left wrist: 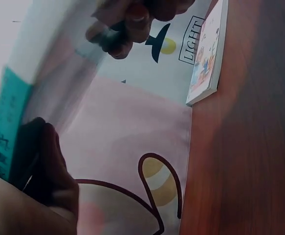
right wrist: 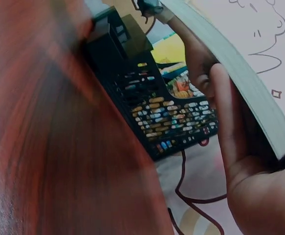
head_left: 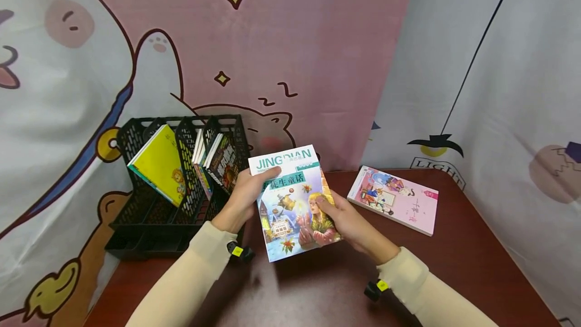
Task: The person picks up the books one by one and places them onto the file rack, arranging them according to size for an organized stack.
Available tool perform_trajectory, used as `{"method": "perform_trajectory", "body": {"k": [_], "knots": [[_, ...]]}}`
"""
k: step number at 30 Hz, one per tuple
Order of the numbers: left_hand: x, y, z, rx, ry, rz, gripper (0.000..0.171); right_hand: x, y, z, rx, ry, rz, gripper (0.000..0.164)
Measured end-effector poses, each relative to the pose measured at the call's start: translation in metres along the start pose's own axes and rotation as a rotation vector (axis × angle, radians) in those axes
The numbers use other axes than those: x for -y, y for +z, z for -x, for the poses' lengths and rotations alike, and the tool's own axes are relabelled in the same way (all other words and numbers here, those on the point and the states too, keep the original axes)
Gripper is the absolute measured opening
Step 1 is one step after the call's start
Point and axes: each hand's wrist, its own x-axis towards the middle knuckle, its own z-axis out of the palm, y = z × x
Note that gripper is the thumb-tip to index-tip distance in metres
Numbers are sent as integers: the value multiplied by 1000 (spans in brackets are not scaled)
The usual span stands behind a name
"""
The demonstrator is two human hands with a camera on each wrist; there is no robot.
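Note:
A fairy-tale book (head_left: pixel 290 206), its cover showing a blond girl under teal lettering, is held above the table and slightly tilted. At its upper left edge my left hand (head_left: pixel 247 191) grips it, thumb on the cover. My right hand (head_left: pixel 347 216) grips the right edge, thumb on the cover too. From the left wrist view, the book's spine (left wrist: pixel 10 122) shows close by, with fingers behind it. The right wrist view shows the page edges (right wrist: pixel 250 93) and the fingers of my right hand (right wrist: pixel 230 127) along the back.
A black mesh book rack (head_left: pixel 150 238) stands at the left, holding a yellow book (head_left: pixel 159 165) and several other books, including a dark-covered one (head_left: pixel 224 163). On the right of the red-brown table (head_left: pixel 472 256) lies a pink book (head_left: pixel 408 203). A cartoon curtain hangs behind.

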Motion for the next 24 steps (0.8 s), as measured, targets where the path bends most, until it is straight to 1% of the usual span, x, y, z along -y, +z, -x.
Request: {"method": "perform_trajectory", "body": {"k": [4, 8, 10, 13, 16, 18, 20, 24], "knots": [[-3, -4, 4, -42, 51, -27, 41, -3, 7, -2, 11, 5, 3, 58], [-8, -11, 10, -54, 129, -90, 38, -10, 11, -4, 42, 34, 12, 65], [-13, -16, 14, -51, 165, -129, 37, -14, 13, -4, 85, 49, 9, 68], [-22, -26, 21, -60, 214, -190, 37, -19, 17, -6, 179, 64, 3, 69], [-31, -39, 31, -97, 264, -244, 39, -22, 20, -9, 260, 77, 10, 65], [-34, -48, 39, -131, 293, -273, 42, -25, 23, -11, 287, 81, 27, 59], [-36, -58, 48, -160, 314, -299, 44, -27, 28, -12, 289, 82, 42, 53], [-37, -76, 68, -216, 343, -325, 49, -34, 41, -16, 261, 97, 39, 43]]}}
